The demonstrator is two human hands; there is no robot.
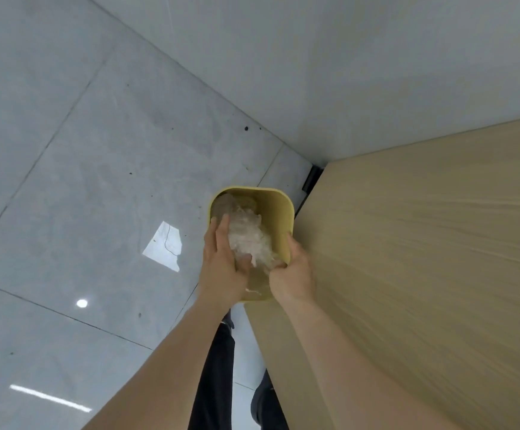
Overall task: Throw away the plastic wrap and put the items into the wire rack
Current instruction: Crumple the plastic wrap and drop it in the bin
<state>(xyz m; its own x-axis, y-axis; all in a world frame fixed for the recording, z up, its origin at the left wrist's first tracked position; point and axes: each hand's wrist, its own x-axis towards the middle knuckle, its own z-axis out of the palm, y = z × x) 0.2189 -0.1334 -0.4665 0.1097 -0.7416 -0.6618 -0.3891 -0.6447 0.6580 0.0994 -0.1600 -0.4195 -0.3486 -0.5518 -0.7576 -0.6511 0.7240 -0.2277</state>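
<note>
A crumpled wad of clear plastic wrap [251, 240] sits in the mouth of a yellow waste bin [278, 212] on the floor. Both hands press on the wad from above. My left hand [224, 268] covers its left side with the fingers curled around it. My right hand [292, 274] grips its lower right edge, close to the bin's rim. More crumpled wrap lies deeper in the bin. No wire rack or other items are in view.
A light wooden table top [423, 259] fills the right side, and the bin stands against its edge. Grey glossy floor tiles [81, 181] spread to the left. A white wall [345, 72] runs behind. My dark trouser legs [215, 383] show below.
</note>
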